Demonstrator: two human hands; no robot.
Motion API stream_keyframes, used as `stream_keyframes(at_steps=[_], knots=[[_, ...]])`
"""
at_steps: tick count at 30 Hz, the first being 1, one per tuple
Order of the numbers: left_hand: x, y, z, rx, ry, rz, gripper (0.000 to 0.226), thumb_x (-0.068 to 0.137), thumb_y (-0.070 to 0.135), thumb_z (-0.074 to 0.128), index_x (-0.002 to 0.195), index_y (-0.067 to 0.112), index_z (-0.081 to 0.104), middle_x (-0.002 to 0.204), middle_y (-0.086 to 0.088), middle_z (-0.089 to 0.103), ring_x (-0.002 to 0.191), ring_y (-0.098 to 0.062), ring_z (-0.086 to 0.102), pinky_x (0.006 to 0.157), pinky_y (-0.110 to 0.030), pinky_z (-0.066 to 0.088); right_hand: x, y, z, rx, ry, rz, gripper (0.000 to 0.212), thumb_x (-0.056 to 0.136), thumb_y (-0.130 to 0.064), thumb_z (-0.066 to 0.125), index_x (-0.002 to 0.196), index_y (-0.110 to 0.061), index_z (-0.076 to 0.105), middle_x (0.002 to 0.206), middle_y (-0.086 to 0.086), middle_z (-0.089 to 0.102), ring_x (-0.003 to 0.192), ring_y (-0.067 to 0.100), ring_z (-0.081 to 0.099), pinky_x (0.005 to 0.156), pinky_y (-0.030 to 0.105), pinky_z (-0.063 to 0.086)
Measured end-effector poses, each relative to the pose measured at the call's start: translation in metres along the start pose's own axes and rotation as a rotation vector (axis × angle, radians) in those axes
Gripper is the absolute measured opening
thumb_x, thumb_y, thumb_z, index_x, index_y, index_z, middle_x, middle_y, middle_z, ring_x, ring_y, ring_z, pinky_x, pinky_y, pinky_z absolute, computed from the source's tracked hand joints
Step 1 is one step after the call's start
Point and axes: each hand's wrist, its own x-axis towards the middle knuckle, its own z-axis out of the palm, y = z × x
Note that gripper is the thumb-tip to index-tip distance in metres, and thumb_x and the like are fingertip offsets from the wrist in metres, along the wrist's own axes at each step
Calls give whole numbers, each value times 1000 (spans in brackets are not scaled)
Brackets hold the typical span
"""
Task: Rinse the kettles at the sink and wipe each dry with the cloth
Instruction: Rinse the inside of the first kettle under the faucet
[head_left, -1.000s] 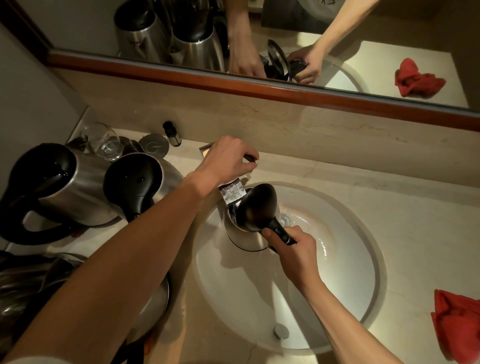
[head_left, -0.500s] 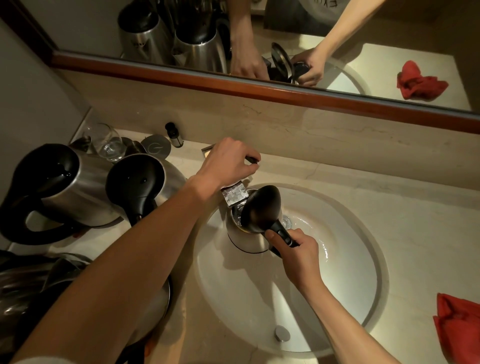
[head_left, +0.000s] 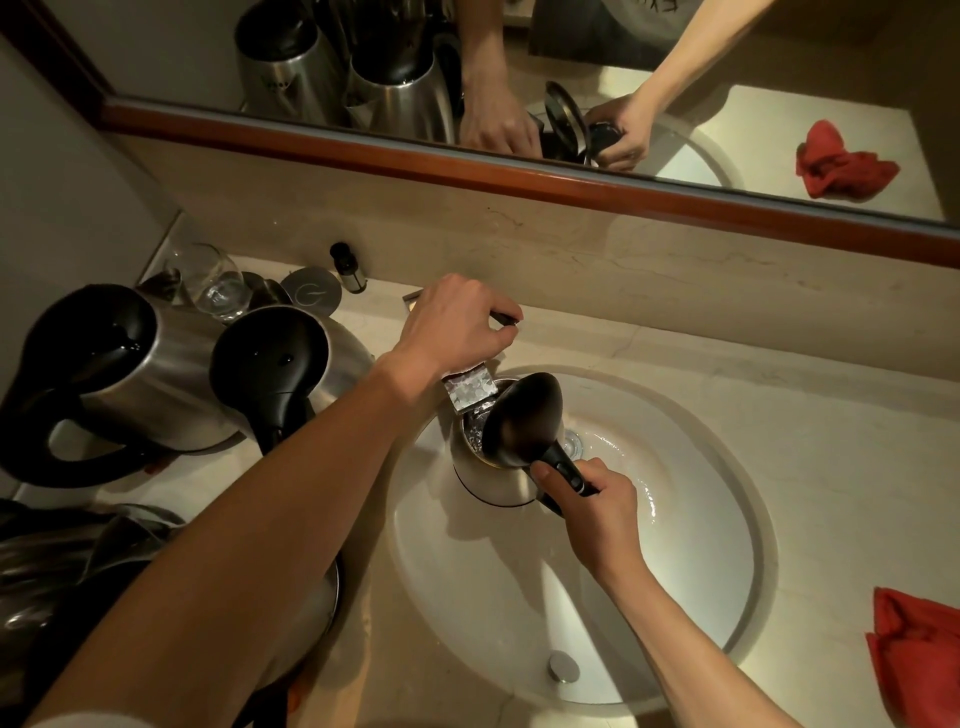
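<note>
Right hand gripped the black handle of the kettle, held lid-open over the sink under the tap spout. Left hand, beyond the kettle, curled around the tap lever. Cloth lay on the counter, well right of the right hand.

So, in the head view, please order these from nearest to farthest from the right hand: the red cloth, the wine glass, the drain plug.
From the right hand:
1. Drain plug, below it at the sink's near edge.
2. Red cloth, on the counter at far right.
3. Wine glass, in the far left corner.
</note>
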Motion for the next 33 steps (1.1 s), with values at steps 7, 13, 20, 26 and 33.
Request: stream_keyframes(at_steps=[7, 13, 20, 26, 33], knots=[[0, 0, 1, -6, 9, 5, 22, 89, 32, 64, 106, 30, 78, 109, 11, 75, 98, -19, 69, 80, -33, 52, 1, 6, 3, 28, 7, 6, 70, 62, -61, 77, 63, 5, 53, 66, 4, 41, 64, 24, 43, 68, 38, 37], [0, 0, 0, -9, 0, 8, 21, 90, 33, 64, 106, 31, 77, 109, 11, 75, 95, -19, 69, 80, -33, 52, 0, 7, 4, 35, 4, 8, 73, 63, -61, 76, 65, 8, 53, 68, 8, 41, 64, 24, 42, 68, 38, 36], [0, 1, -1, -16, 0, 5, 21, 89, 32, 64, 105, 30, 78, 108, 12, 75, 98, -18, 69, 81, -34, 53, -2, 9, 4, 59, 7, 22, 74, 62, -61, 76, 65, 8, 51, 69, 7, 39, 64, 23, 41, 69, 38, 34], [-1, 1, -1, -22, -8, 7, 21, 89, 32, 63, 105, 30, 78, 107, 11, 75, 96, -19, 69, 80, -36, 54, -3, 9, 3, 70, 11, 28, 69, 60, -61, 76, 61, 4, 52, 67, 5, 39, 63, 22, 39, 68, 37, 32], [-1, 1, -1, -15, 2, 8, 22, 89, 33, 63, 105, 30, 78, 105, 10, 76, 97, -20, 69, 81, -36, 54, -3, 11, 5, 71, 5, 26, 71, 62, -61, 75, 62, 5, 50, 67, 5, 38, 63, 22, 38, 68, 38, 31]])
